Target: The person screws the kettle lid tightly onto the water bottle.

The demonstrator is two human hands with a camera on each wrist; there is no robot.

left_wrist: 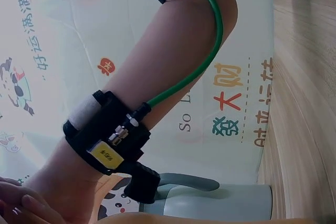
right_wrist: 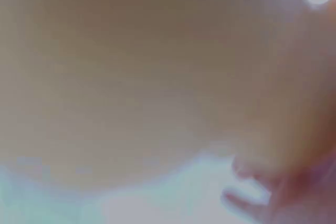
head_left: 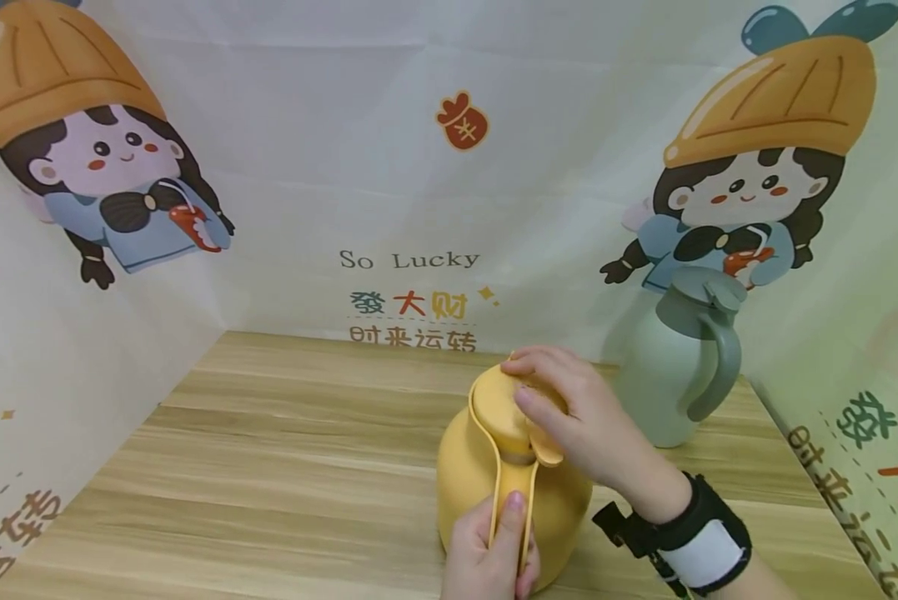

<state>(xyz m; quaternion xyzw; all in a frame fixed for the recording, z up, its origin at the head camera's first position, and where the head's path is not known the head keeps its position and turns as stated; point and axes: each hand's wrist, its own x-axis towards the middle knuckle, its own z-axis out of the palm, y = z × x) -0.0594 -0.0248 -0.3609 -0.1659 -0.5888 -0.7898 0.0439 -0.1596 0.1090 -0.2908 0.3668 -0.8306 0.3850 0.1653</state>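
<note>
A round-bodied yellow thermos jug stands on the wooden table in the head view. My left hand holds its upright handle from the near side, with the thumb along the handle's top. Over the jug's mouth, my right hand grips the yellow lid, fingers at the far edge and thumb across the top. Part of the lid is hidden under that hand. Blurred and very close, the jug's body fills most of the right wrist view, with part of a hand at lower right.
A pale green thermos jug with a darker handle stands behind and right of the yellow one. Printed cloth walls enclose the wooden tabletop. In the left wrist view, my right forearm carries a black wrist strap and green cable.
</note>
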